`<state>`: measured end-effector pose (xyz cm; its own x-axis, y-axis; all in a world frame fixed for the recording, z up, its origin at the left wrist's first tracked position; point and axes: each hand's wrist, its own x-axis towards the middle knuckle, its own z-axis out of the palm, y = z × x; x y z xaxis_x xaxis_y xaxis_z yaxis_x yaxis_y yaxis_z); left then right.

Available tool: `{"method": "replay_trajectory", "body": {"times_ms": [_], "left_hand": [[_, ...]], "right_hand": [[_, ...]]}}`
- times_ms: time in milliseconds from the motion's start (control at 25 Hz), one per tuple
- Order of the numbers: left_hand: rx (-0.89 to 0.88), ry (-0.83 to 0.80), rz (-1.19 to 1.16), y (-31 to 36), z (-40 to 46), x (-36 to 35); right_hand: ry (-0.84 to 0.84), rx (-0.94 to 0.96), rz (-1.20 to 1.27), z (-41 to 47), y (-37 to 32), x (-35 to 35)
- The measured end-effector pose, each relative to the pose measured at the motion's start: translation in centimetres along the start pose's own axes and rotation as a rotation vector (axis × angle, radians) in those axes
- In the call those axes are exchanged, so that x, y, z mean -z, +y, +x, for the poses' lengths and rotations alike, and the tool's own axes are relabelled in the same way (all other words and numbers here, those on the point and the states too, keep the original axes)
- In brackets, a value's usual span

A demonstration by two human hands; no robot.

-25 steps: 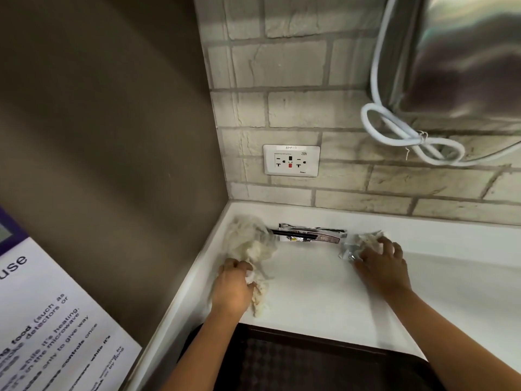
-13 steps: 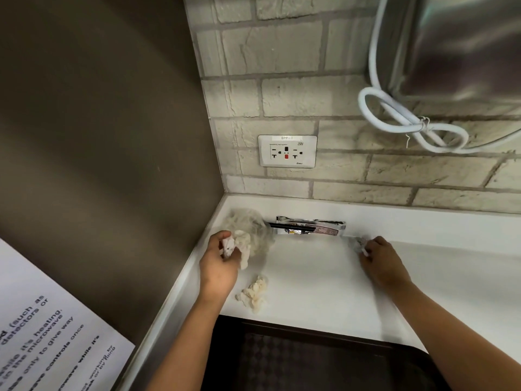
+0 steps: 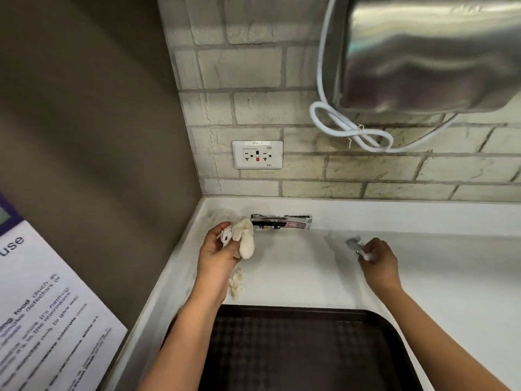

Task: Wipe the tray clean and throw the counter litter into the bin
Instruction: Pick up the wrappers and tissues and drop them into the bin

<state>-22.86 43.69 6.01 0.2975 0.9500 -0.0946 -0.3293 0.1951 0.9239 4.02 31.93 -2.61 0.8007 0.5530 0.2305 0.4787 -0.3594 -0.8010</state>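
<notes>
A: Head view, the only one. Quick, what changed?

B: Left hand (image 3: 218, 251) has lifted off the surface (image 3: 296, 277) since a second ago, grip now curled round a crumpled napkin wad (image 3: 244, 238). It was pressing the wad down near the corner before. One small tissue scrap (image 3: 236, 283) got left behind, lying just in front of that hand, between it and the tray (image 3: 296, 348).

A: Right?

B: Right hand (image 3: 379, 259) has pulled back from the wall, grip closed on a small crumpled wrapper (image 3: 356, 246), silvery with a white bit. It was flat on the surface a second ago; now it's up in the fingers.

A: So litter pickup is partway?

B: I'd say so. Both hands are loaded, but the scrap and a flat foil packet (image 3: 281, 222), behind the tray against the back edge, are left. No bin in view, so the throw isn't done.

A: Tray?

B: Dark, textured, nearest the camera, cut off by the bottom edge. Can't judge if it's wiped.

A: Hard bits?

B: The wrapper is blurred and mostly hidden by fingers. The packet's print is unreadable. Socket (image 3: 257, 154) on the brick above the packet; steel unit (image 3: 428, 52) cut off top right.
</notes>
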Motion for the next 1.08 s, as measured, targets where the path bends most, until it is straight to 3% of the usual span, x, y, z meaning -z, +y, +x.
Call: {"method": "replay_trajectory", "body": {"times_ms": [160, 560, 880, 1080], "left_hand": [[0.053, -0.142, -0.099, 1.1, -4.7, -2.6], [0.246, -0.467, -0.028, -1.1, -18.6, -5.6], [0.305, -0.574, 0.088, -5.8, -30.3, -8.1], [0.536, -0.6, 0.156, -13.2, -42.1, -9.0]], "right_hand": [[0.085, 0.028, 0.211, -5.8, -1.8, 4.2], [0.129, 0.004, 0.27, -21.1, -2.7, 12.1], [0.224, 0.087, 0.306, -29.1, 3.4, 18.9], [0.324, 0.206, 0.314, -35.4, 10.8, 25.4]]}}
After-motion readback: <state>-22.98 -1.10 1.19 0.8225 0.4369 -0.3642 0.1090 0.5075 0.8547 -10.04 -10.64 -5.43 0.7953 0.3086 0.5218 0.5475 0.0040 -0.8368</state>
